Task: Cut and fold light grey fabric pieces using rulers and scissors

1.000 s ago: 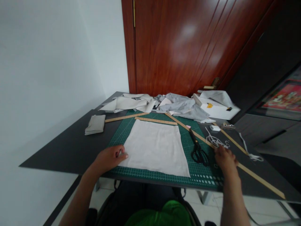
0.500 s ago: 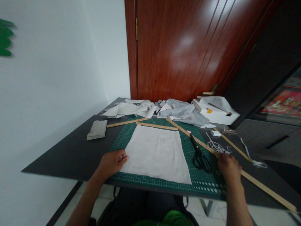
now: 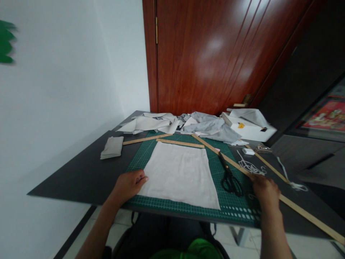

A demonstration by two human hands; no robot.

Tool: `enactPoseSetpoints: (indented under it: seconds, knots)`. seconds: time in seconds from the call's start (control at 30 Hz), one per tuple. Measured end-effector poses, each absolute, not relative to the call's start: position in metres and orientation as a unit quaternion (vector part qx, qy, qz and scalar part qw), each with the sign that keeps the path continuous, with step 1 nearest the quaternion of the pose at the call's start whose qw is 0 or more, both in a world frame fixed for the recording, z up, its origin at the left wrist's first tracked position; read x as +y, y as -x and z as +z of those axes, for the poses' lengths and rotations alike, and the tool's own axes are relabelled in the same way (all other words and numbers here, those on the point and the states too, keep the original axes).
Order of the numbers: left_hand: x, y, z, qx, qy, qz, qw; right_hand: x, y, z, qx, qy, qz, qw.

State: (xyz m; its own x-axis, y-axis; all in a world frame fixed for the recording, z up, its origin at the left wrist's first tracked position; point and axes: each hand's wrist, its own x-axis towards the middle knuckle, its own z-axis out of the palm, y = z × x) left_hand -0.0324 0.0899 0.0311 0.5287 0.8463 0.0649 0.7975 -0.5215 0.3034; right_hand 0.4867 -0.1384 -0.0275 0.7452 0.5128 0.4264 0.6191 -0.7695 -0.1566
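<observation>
White cloth: one pale, near-square white cloth lies flat at the centre of the clock, 12 being the far side, on one green cutting mat.
Left hand: one bare left hand, just below 9 o'clock, rests at the cloth's near left edge; its fingers curl in, thumb toward forefinger, though whether they close on the fabric cannot be told.
Right hand: one bare right hand, just past 3 o'clock, lies over the long ruler; its fingers bend downward, their grip hidden behind the back of the hand.
Wooden rulers: four in all. The long ruler slants from 1 o'clock to 4, the short ruler lies along the cloth's far edge at 12, the third ruler angles between 10 and 11, and the fourth ruler sits toward 3.
Scissors: one black-handled pair of scissors at 3 o'clock, between cloth and right hand.
Cords: two white bunches, the loose coil just before 3 and the tied bundle farther out, just past 3.
Folded stack: one folded stack of pale fabric at 10 o'clock.
Far edge: two heaps of fabric, the cream heap at 11 and the grey heap at 1, with one white box at 2.
</observation>
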Motion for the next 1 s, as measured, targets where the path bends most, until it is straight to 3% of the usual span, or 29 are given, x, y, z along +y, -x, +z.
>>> enactPoseSetpoints:
  seconds: [0.37,1.0]
  knots:
    - [0.090,0.033,0.030,0.479,-0.865,0.097,0.108,-0.139,-0.482,-0.020,-0.293,0.924,-0.223,0.102]
    - [0.089,0.030,0.035,0.480,-0.866,0.089,0.110,-0.139,-0.482,-0.009,-0.308,0.930,-0.140,0.140]
